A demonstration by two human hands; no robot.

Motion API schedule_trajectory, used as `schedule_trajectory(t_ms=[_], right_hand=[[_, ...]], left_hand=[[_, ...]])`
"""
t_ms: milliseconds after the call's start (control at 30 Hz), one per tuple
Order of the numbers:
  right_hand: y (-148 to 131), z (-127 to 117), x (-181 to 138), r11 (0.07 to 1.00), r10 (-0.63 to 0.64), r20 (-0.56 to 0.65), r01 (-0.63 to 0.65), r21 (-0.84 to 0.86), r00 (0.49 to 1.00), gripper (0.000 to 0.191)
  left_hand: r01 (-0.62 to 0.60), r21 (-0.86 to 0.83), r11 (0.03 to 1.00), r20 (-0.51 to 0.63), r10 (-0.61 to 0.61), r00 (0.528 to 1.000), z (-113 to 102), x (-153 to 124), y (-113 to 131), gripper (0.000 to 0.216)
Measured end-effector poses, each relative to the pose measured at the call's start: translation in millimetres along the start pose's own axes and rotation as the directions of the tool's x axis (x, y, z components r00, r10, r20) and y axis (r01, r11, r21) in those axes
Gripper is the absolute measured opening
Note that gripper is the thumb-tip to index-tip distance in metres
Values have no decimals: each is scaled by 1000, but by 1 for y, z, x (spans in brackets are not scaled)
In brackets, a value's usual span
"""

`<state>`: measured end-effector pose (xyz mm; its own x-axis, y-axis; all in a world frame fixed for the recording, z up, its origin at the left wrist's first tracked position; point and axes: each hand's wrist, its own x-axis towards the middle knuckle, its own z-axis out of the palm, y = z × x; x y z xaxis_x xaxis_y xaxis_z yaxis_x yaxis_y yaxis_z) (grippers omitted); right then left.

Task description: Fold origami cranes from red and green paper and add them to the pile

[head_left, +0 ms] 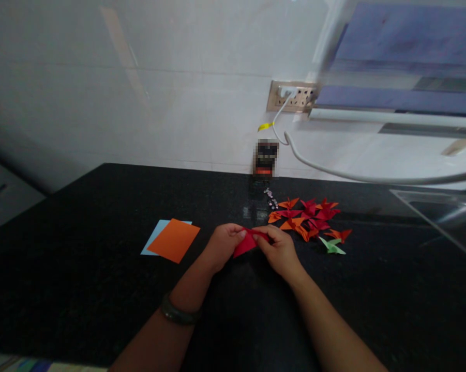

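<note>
A partly folded red sheet of origami paper [245, 245] is held between both hands, just above or on the dark countertop. My left hand [225, 245] pinches its left side, thumb on top. On its right, my right hand [278, 249] grips the upper edge between thumb and fingers; some of the paper is hidden there. Beyond my right hand lies a cluster of folded paper cranes [310, 216] in red and orange. One light green crane [332, 246] lies at the near right of that group. Left of my left hand, an orange square sheet [174, 241] overlaps a light blue sheet [154, 242].
A phone-like object [266, 157], blurred out, leans against the wall, with a small beaded strand [271, 198] before it. A white cable [314, 166] runs from the wall socket [292, 96] toward the right. A sink [450, 214] borders the black countertop [81, 268].
</note>
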<state>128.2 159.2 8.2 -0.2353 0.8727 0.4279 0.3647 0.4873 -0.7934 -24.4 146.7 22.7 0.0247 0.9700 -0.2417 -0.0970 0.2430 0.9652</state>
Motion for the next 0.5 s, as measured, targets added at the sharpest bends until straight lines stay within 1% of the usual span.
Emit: schedule_trajectory(t_ms=[67, 100, 200, 267, 333, 500], right_hand=[[0, -2, 1, 998, -62, -11, 62, 14, 998, 18], [0, -3, 1, 995, -98, 1, 98, 21, 995, 20], [0, -7, 2, 980, -201, 101, 200, 22, 974, 27], [0, -10, 2, 970, -243, 176, 243, 24, 954, 31], [-2, -12, 3, 968, -252, 222, 247, 50, 942, 33], [-4, -16, 3, 973, -223, 238, 200, 116, 945, 32]], left_hand=[[95, -101, 990, 77, -88, 993, -1, -1, 1, 11], [124, -136, 983, 92, -112, 989, -1, -1, 2, 11], [149, -208, 967, 116, -127, 985, -5, -1, 3, 10], [148, -236, 960, 142, -117, 983, -8, 0, 4, 11], [159, -252, 955, 180, -115, 977, -10, 0, 5, 12], [200, -285, 937, 218, -140, 966, -11, -2, 7, 13]])
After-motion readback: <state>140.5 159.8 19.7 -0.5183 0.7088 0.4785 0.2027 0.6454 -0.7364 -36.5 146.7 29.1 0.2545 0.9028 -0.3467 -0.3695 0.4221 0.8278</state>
